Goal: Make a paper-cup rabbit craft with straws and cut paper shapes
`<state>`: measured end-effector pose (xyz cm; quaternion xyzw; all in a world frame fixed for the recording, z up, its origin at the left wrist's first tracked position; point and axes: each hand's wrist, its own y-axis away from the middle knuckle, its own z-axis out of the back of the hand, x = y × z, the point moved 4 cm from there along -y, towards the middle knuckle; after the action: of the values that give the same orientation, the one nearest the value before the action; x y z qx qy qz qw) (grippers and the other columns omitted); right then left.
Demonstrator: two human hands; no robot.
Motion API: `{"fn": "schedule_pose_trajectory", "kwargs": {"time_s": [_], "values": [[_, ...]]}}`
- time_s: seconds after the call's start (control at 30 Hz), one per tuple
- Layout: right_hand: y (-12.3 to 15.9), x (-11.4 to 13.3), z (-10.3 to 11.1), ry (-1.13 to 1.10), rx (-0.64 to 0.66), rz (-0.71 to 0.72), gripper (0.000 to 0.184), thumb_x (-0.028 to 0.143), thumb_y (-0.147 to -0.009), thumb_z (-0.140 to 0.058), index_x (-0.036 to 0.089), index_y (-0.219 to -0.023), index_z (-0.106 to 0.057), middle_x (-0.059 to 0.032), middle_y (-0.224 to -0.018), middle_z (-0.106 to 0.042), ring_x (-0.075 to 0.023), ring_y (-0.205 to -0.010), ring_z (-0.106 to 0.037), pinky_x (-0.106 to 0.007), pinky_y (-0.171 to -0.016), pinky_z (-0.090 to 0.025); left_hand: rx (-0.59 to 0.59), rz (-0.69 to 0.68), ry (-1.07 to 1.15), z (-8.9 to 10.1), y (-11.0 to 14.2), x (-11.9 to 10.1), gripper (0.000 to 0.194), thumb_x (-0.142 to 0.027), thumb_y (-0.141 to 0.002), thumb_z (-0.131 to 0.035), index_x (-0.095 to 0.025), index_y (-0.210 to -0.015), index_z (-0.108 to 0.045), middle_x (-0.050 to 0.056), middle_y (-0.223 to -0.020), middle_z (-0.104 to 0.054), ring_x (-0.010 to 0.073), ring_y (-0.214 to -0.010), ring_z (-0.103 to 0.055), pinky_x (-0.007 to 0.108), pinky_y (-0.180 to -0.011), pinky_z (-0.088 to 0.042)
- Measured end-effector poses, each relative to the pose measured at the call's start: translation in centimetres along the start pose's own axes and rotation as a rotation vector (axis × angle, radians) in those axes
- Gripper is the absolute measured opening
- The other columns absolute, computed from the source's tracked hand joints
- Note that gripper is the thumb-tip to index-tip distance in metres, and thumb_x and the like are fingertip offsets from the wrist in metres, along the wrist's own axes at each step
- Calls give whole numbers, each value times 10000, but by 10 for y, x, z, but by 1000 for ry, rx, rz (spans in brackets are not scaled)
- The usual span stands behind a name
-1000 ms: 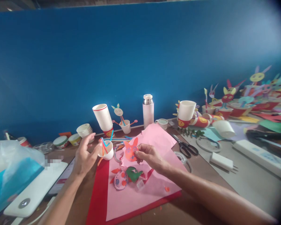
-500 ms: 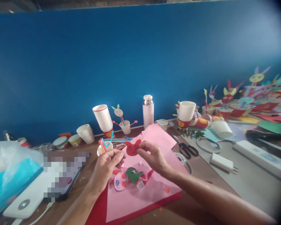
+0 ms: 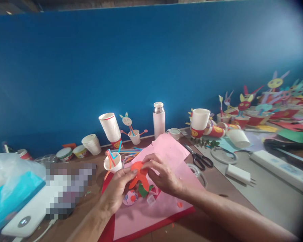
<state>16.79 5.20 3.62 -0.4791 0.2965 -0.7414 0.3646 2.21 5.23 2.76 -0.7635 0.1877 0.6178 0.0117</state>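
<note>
Between my two hands is an orange-red paper rabbit head (image 3: 139, 175), plain side showing and its two ears pointing down. My left hand (image 3: 121, 184) pinches its left edge with the thumb in front. The fingers of my right hand (image 3: 163, 175) are closed at its right edge. Just below lie a green paper scrap (image 3: 142, 191), a pale round paper face (image 3: 130, 198) with an orange dot, and a small clear plastic piece (image 3: 150, 200), all on pink paper (image 3: 164, 215). A white paper cup (image 3: 113, 162) with bent coloured straws stands beyond my left hand.
Scissors (image 3: 200, 159) lie right of the pink paper. Behind stand stacked cups (image 3: 109, 127), a rabbit-figure cup (image 3: 134, 137) and a thermos (image 3: 159, 121). A power strip (image 3: 280, 171) and charger (image 3: 239, 174) lie right; a white power bank (image 3: 25, 215) lies left.
The rabbit head has been turned from its drawn red face, ears up, to its plain side, ears down. My left hand has moved right and taken hold of it too.
</note>
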Motion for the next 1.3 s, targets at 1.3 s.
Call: {"fn": "schedule_pose_trajectory", "kwargs": {"time_s": [1.3], "values": [[25, -41, -33, -628, -39, -724, 200, 319, -715, -607, 165, -827, -549, 2, -735, -571, -101, -635, -510, -221, -578, -390, -154, -162, -23, 6, -4, -1, 190, -333, -759, -533, -159, -733, -605, -15, -594, -617, 133, -520, -545, 231, -448, -373]]}}
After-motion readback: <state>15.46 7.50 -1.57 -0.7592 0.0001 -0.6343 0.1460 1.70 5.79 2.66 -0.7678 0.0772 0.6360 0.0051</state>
